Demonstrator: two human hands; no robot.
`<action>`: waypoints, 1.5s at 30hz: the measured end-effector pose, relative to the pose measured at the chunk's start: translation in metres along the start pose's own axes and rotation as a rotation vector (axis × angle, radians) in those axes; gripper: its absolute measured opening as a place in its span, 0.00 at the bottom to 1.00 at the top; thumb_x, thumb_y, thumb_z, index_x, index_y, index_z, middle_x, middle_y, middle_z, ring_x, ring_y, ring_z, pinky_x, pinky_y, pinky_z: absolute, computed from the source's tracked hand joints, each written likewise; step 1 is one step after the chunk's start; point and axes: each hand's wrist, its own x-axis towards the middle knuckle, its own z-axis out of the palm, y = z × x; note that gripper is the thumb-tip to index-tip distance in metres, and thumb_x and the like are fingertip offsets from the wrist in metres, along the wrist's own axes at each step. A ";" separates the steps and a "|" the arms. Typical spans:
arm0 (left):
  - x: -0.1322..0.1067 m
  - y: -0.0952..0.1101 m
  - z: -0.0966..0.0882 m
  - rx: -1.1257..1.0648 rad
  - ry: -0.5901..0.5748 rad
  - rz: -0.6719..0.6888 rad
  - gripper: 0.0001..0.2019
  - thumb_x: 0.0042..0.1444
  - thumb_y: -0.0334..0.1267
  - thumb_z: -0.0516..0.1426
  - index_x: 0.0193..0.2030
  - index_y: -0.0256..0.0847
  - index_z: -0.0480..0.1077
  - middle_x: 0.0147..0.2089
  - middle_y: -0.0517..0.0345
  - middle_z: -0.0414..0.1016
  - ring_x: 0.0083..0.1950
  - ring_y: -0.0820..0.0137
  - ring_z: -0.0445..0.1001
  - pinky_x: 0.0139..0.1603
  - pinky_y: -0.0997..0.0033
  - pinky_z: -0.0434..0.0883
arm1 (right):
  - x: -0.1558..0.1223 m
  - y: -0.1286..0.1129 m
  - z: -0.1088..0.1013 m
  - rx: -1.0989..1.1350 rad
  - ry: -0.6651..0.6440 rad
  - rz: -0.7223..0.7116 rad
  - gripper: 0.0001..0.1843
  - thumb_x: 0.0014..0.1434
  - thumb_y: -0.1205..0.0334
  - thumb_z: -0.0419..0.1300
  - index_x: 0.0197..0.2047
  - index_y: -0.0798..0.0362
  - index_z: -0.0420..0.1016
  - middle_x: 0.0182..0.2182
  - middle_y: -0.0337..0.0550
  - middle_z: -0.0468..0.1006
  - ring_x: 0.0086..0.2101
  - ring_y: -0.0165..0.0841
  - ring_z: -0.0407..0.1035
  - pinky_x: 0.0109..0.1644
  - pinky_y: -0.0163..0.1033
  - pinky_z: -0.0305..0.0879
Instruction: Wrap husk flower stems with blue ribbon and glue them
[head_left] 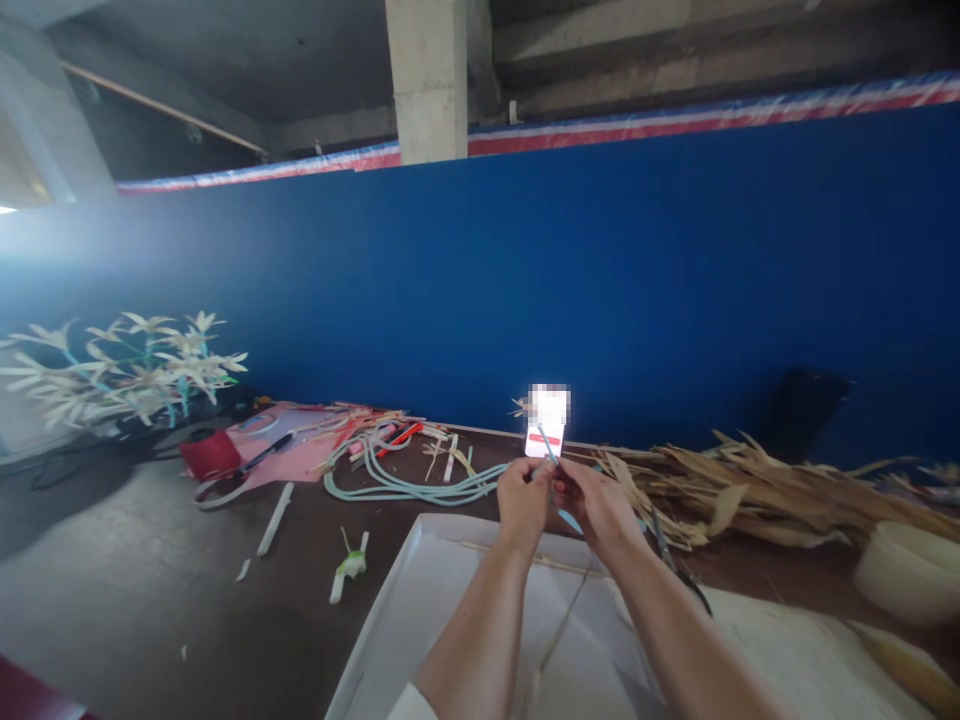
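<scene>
My left hand (523,500) and my right hand (596,500) meet above the far edge of a shallow white box (409,585). Both are closed in a pinch on a thin light-blue strip (570,521), which pokes out above and below the fingers. A small pale piece (519,407) shows just above my left hand, partly blurred; whether it joins the strip I cannot tell. Thin dry stems (559,640) lie in the box under my forearms. Behind the hands a lit phone (546,442) stands upright.
Dry husks (720,490) and a white bowl (915,570) are at the right. Looped pale-blue cords (412,493), pink paper (300,465) and a red roll (210,457) lie left. White flowers (150,375) stand far left. A blue partition (675,270) closes off the back.
</scene>
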 end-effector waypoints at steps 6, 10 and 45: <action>-0.004 0.009 -0.002 0.063 0.027 0.043 0.10 0.48 0.40 0.56 0.31 0.36 0.73 0.30 0.55 0.74 0.34 0.70 0.71 0.39 0.71 0.66 | 0.003 0.006 -0.003 -0.018 0.016 -0.014 0.12 0.40 0.62 0.67 0.32 0.55 0.76 0.21 0.38 0.75 0.22 0.26 0.66 0.26 0.30 0.66; -0.005 0.011 -0.003 0.155 0.044 0.129 0.08 0.49 0.38 0.55 0.31 0.37 0.74 0.31 0.56 0.73 0.35 0.70 0.70 0.40 0.70 0.64 | 0.007 0.009 -0.004 -0.029 0.031 -0.023 0.12 0.40 0.61 0.67 0.32 0.54 0.76 0.19 0.36 0.73 0.22 0.27 0.66 0.28 0.31 0.67; -0.012 0.015 -0.001 0.245 0.072 0.315 0.08 0.53 0.37 0.54 0.33 0.40 0.73 0.31 0.56 0.70 0.34 0.72 0.68 0.38 0.73 0.64 | -0.005 0.012 -0.004 -0.378 0.159 -0.353 0.17 0.45 0.50 0.62 0.32 0.55 0.75 0.23 0.41 0.74 0.24 0.31 0.66 0.28 0.35 0.65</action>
